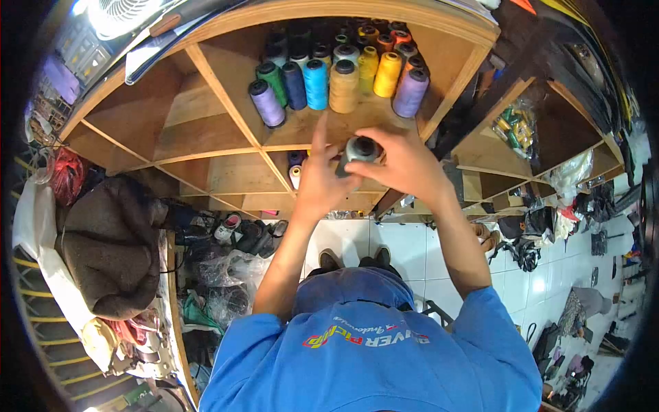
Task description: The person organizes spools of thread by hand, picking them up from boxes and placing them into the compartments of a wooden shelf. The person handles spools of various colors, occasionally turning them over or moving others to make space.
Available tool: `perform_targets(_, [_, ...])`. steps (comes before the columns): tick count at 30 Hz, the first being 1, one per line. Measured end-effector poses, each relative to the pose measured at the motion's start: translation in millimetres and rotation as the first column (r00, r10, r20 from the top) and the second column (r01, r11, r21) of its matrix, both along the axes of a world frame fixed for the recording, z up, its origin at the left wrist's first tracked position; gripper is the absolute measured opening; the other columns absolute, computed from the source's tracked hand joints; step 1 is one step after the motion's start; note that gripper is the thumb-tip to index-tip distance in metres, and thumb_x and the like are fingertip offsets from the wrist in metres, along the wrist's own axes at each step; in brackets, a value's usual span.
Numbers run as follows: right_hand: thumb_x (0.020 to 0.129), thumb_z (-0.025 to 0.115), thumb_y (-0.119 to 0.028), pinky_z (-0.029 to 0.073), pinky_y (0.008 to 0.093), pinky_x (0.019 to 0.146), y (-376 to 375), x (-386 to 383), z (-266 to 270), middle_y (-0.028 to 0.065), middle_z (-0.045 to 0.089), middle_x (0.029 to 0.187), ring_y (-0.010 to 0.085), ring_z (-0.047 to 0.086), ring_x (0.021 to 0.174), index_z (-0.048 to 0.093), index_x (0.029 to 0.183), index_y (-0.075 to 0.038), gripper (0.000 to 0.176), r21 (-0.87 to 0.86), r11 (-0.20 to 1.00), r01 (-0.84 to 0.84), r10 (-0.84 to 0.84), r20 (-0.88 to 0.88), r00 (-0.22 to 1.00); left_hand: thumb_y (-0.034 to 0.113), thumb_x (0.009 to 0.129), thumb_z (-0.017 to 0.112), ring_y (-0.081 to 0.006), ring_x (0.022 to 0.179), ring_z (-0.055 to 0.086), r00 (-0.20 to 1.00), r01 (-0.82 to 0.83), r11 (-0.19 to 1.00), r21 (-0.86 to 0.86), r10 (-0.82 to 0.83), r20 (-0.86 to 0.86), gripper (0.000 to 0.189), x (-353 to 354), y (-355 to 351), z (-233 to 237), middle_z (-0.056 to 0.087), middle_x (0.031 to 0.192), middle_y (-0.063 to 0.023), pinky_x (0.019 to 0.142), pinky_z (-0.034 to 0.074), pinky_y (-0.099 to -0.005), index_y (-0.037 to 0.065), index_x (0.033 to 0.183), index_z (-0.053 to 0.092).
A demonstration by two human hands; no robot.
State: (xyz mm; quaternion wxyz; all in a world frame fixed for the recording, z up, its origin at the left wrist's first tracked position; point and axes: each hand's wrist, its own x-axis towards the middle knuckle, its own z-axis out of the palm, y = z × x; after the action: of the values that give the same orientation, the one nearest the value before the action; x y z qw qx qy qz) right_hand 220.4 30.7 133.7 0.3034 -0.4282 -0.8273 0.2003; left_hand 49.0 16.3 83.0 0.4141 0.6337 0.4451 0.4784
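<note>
apparently the step in hand is handling one spool with both hands — the grey spool (pixel 362 150) with the dark top sits between them, just in front of the big compartment (pixel 300 136) of the wooden shelf. the right hand (pixel 405 163) has it in a narrow grip, thumb across the near side and fingers curving round by the top. the left hand (pixel 319 180) is beside it, index finger stretched up towards the shelf, the other fingers partly bent near the spool's lower side; whether they touch it or bear any of its weight, i cannot tell.

behind the hands, the nearest spools make a loose row: a purple spool (pixel 267 104) at the left end, a light blue spool (pixel 316 84) and a tan spool (pixel 343 88) in the middle, another purple spool (pixel 410 93) at the right, with more crowded at the back. a bare strip of wood lies between that row and the front edge.

as i judge it, the next move calls for a steady right-hand pinch and a clear path for the left fingers — the row stands close by, and a careless knuckle could tip the tan one
</note>
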Motion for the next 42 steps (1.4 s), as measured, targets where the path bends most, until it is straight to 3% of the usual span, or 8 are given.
perform_targets(4, [0.071, 0.077, -0.03, 0.051, 0.0342, 0.061, 15.9, 23.1, 19.6, 0.018, 0.066, 0.081, 0.0265, 0.067, 0.069, 0.064, 0.1, 0.002, 0.045, 0.158, 0.987, 0.035, -0.047, 0.071, 0.996, 0.008, 0.069, 0.074, -0.0242, 0.101, 0.062, 0.991, -0.054, 0.965, 0.257, 0.019, 0.135, 0.1, 32.9, 12.4, -2.5, 0.06, 0.115, -0.0217, 0.086, 0.048, -0.0332, 0.004, 0.147, 0.011])
perform_targets(6, [0.071, 0.074, -0.03, 0.052, 0.0399, 0.071, 28.0, 28.8, 37.0, 0.0226, 0.066, 0.086, 0.0352, 0.066, 0.08, 0.066, 0.094, 0.002, 0.04, 0.134, 0.985, 0.109, -0.123, 0.105, 0.987, 0.01, 0.071, 0.074, -0.025, 0.102, 0.062, 0.994, -0.104, 0.96, 0.258, 0.092, 0.059, 0.087, 36.6, 20.3, -8.3, 0.06, 0.115, -0.0208, 0.086, 0.049, -0.0343, 0.001, 0.143, 0.024])
perform_targets(8, [0.072, 0.075, -0.032, 0.052, 0.0356, 0.067, 51.7, 35.5, 43.2, 0.018, 0.067, 0.087, 0.0305, 0.066, 0.074, 0.065, 0.1, -0.001, 0.043, 0.226, 0.965, 0.13, -0.173, 0.178, 0.969, 0.01, 0.074, 0.073, -0.027, 0.102, 0.063, 0.985, -0.174, 0.952, 0.251, 0.173, 0.024, 0.064, 39.1, 29.3, -15.9, 0.061, 0.113, -0.0224, 0.085, 0.05, -0.0356, -0.002, 0.13, 0.046])
perform_targets(11, [0.073, 0.073, -0.033, 0.051, 0.0378, 0.074, 91.2, 36.2, 45.5, 0.0202, 0.066, 0.092, 0.0343, 0.065, 0.083, 0.065, 0.104, -0.002, 0.045, 0.298, 0.946, 0.125, -0.208, 0.264, 0.942, 0.009, 0.075, 0.07, -0.0279, 0.097, 0.065, 0.987, -0.146, 0.983, 0.111, 0.153, -0.058, 0.055, 39.3, 39.0, -11.3, 0.062, 0.109, -0.0238, 0.08, 0.051, -0.0354, -0.003, 0.125, 0.05])
perform_targets(17, [0.074, 0.072, -0.029, 0.047, 0.0395, 0.085, 135.8, 19.0, 50.0, 0.0217, 0.063, 0.106, 0.0346, 0.061, 0.101, 0.059, 0.118, -0.004, 0.052, 0.151, 0.986, 0.071, -0.129, 0.425, 0.896, 0.008, 0.074, 0.064, -0.04, 0.083, 0.064, 0.958, -0.189, 0.918, 0.348, 0.251, -0.14, 0.053, 60.8, 77.4, -42.1, 0.065, 0.091, -0.0248, 0.074, 0.052, -0.0432, -0.003, 0.124, 0.049])
perform_targets(23, [0.076, 0.07, -0.022, 0.047, 0.0408, 0.087, 163.6, 20.1, 22.1, 0.0212, 0.063, 0.108, 0.0352, 0.059, 0.103, 0.055, 0.123, -0.005, 0.052, 0.133, 0.991, 0.028, -0.084, 0.438, 0.895, 0.007, 0.07, 0.064, -0.0443, 0.083, 0.062, 0.944, -0.227, 0.951, 0.212, 0.268, -0.192, 0.066, 69.3, 83.0, -41.6, 0.063, 0.086, -0.0276, 0.075, 0.05, -0.0482, -0.002, 0.131, 0.04])
perform_targets(30, [0.077, 0.071, -0.022, 0.049, 0.0409, 0.08, 155.4, 18.1, 22.8, 0.0224, 0.064, 0.101, 0.0342, 0.062, 0.094, 0.056, 0.124, -0.011, 0.051, 0.32, 0.947, 0.027, -0.176, 0.447, 0.877, 0.007, 0.07, 0.063, -0.0453, 0.083, 0.061, 0.909, -0.199, 0.953, 0.227, 0.266, -0.321, 0.071, 74.7, 88.6, -41.4, 0.059, 0.106, -0.0274, 0.076, 0.05, -0.0492, -0.006, 0.134, 0.033])
perform_targets(42, [0.079, 0.068, -0.013, 0.051, 0.038, 0.078, 140.1, 25.8, 23.3, 0.0169, 0.067, 0.094, 0.0323, 0.064, 0.087, 0.067, 0.102, -0.004, 0.025, 0.328, 0.933, 0.149, -0.249, 0.289, 0.924, 0.007, 0.072, 0.059, -0.0424, 0.085, 0.062, 0.876, -0.215, 0.956, 0.201, 0.28, -0.394, 0.071, 79.1, 88.2, -38.8, 0.049, 0.126, -0.0261, 0.077, 0.051, -0.048, -0.01, 0.134, 0.029])
